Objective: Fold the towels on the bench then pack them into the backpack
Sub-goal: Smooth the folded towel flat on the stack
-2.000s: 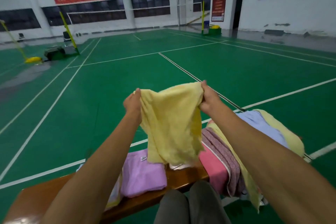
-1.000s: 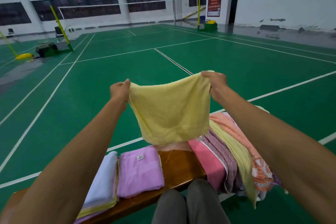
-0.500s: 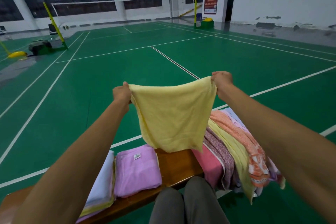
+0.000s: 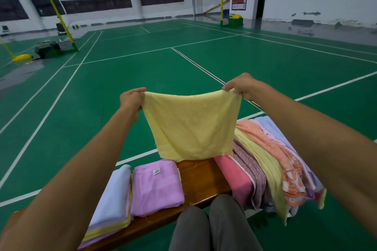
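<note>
A pale yellow towel hangs spread in the air above the wooden bench. My left hand pinches its top left corner and my right hand pinches its top right corner. On the bench below lie a folded pink-purple towel and, to its left, a stack of folded towels with a white one on top. A heap of unfolded towels drapes over the bench's right end. No backpack is in view.
My knees in grey trousers sit against the bench's near edge. Green court floor with white lines stretches ahead. Net posts with bases stand far left and far back right.
The yellow towel, bunched between my hands two seconds ago, is now stretched flat and wide. My hands have moved apart and the view has tilted down slightly.
</note>
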